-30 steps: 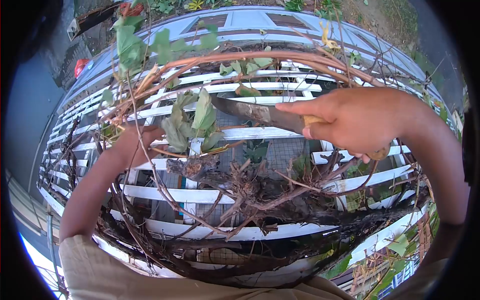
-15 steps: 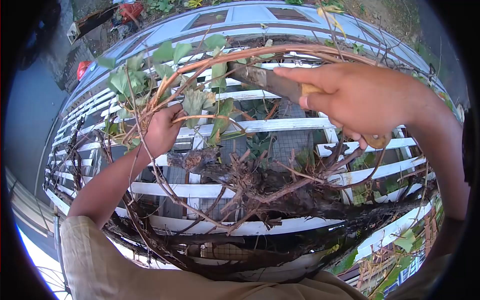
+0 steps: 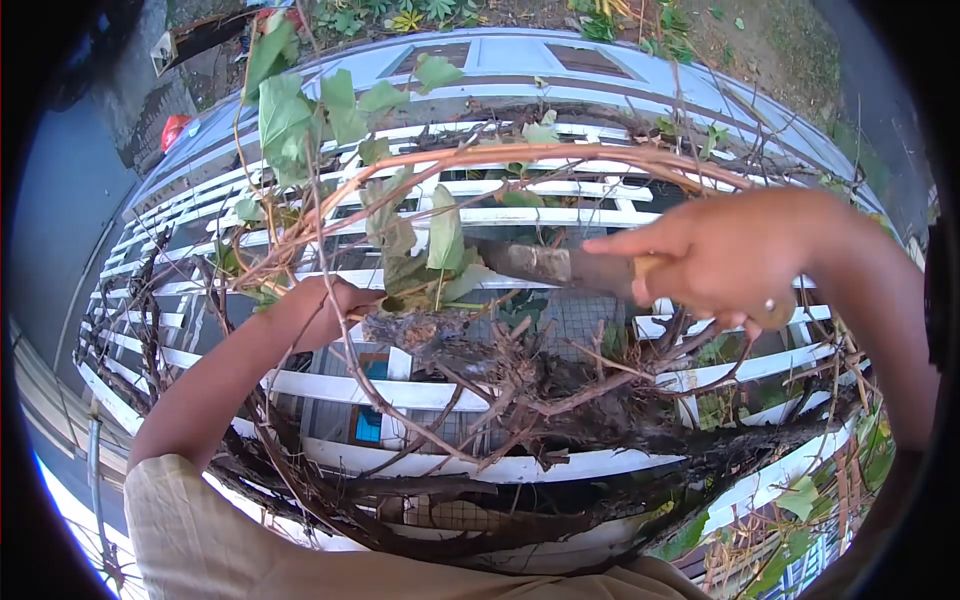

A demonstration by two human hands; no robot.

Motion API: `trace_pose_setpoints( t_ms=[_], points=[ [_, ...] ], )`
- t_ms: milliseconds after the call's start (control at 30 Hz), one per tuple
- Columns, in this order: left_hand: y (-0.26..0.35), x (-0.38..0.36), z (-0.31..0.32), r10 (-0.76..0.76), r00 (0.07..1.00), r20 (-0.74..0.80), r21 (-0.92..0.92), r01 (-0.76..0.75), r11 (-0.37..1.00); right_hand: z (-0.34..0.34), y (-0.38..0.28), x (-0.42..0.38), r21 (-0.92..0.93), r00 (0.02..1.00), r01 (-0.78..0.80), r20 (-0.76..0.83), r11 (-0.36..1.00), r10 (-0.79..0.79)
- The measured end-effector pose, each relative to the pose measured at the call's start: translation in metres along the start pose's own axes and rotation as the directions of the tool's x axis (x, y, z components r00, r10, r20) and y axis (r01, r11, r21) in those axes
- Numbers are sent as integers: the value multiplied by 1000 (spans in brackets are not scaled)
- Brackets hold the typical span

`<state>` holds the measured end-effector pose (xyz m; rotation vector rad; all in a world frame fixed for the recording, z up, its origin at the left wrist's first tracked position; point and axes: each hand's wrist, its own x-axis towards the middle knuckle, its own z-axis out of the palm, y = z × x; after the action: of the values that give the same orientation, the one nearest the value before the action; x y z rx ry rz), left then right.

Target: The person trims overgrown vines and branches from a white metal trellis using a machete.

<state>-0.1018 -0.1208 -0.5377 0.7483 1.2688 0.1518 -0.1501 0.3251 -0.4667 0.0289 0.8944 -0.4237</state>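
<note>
A saw with a wide blade [image 3: 540,263] and a pale wooden handle [image 3: 775,308] is in my right hand [image 3: 735,255], index finger stretched along it. The blade points left toward green leaves [image 3: 445,230]. My left hand [image 3: 325,308] is closed at the left end of a thick, gnarled stump [image 3: 415,328], below the leaves; what its fingers grip is hidden. Long reddish-brown vine stems [image 3: 520,153] arch above both hands. A thin bare stem [image 3: 350,355] crosses in front of my left hand.
White slats [image 3: 420,390] form a lattice under the vines. Dark, thick branches [image 3: 640,425] run across it near my body. Behind stands a pale blue framed structure [image 3: 500,55]. A red object [image 3: 174,130] lies at the upper left.
My right hand has moved down with the saw. My left hand has dropped toward the stump's end. The leaves have shifted, and the long stems sit lower in view.
</note>
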Motion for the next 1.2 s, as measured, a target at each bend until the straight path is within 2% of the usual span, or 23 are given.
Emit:
trace_pose_setpoints(
  t_ms=[67, 100, 133, 200, 233, 267, 300, 367, 400, 467, 500, 533, 567, 600, 633, 733, 800, 867, 1000, 1100, 1133, 1200],
  points=[
    [-5, -2, 11, -2, 1000, 5, -25, 2, 1000, -9, -2, -2, -36, 996, 42, -72, 998, -45],
    [-8, -3, 16, 11, 997, -71, -7, -11, 1000, -10, -4, -7, 55, 989, 68, -137, 996, -60],
    [-13, -2, 17, 7, 997, -73, -15, -9, 1000, -9, -9, -13, 48, 989, 66, -132, 997, -59],
    [-20, 6, 6, -85, 996, -4, 44, 85, 995, -6, -17, -20, 118, 980, 57, -198, 991, -33],
    [-27, 11, 4, -31, 994, -105, 12, 32, 999, -4, -19, -22, 148, 978, 58, -208, 987, -27],
    [-24, 14, -8, -54, 992, -117, 4, 55, 998, -2, -16, -20, 141, 978, 58, -205, 988, -28],
    [-32, 20, -12, -37, 992, -117, 15, 39, 999, -1, -11, -16, 105, 993, 45, -112, 993, -33],
    [-42, 23, -9, -17, 994, -111, 18, 19, 1000, -3, -4, -14, 154, 998, -28, 65, 988, 19],
    [-44, 24, -8, -15, 991, -134, 54, 22, 998, -6, -2, -17, 154, 998, -33, 66, 988, 23],
    [-45, 25, -3, -12, 989, -147, 83, 24, 996, -10, 2, -23, 301, 986, -82, -114, 950, 121],
    [-45, 25, -2, -19, 989, -146, 91, 32, 995, -8, 2, -26, 384, 985, -9, -156, 923, 74],
    [-46, 24, -4, -29, 988, -150, 100, 44, 994, -3, 5, -22, 381, 984, -6, -160, 924, 73],
    [-49, 22, -3, -32, 988, -151, 103, 48, 994, 4, 6, -13, 237, 1000, 18, -17, 971, -15],
    [-51, 23, 0, -54, 995, -87, 87, 61, 994, 7, 6, -9, 94, 988, 59, 139, 994, -72],
    [-53, 24, -1, -73, 997, -26, 76, 75, 994, 5, 7, -9, 127, 993, -50, 112, 991, 35],
    [-48, 20, -7, -45, 999, -12, 70, 46, 996, -11, 9, -13, 197, 988, -68, 146, 978, 40],
    [-43, 16, -7, -80, 997, 7, 54, 80, 995, -16, 5, -14, 174, 992, -15, 126, 985, -7],
    [-39, 12, -7, 62, 987, -146, -37, -68, 997, -18, -2, -14, 99, 997, -43, 73, 994, 36],
    [-34, 12, -13, 25, 994, -105, -37, -29, 999, -20, -14, -13, -34, 988, -141, 64, 989, 143],
    [-33, 12, -12, 33, 989, -141, -24, -36, 999, -12, -21, -9, -116, 994, -94, 45, 989, 100],
    [-30, 12, -13, 24, 989, -145, -17, -26, 1000, 0, -22, 2, -240, 1000, 16, 22, 971, -11],
    [-23, 11, -21, 4, 989, -148, -34, -9, 999, 9, -27, 19, -362, 992, 115, -4, 925, -125]
  ],
)
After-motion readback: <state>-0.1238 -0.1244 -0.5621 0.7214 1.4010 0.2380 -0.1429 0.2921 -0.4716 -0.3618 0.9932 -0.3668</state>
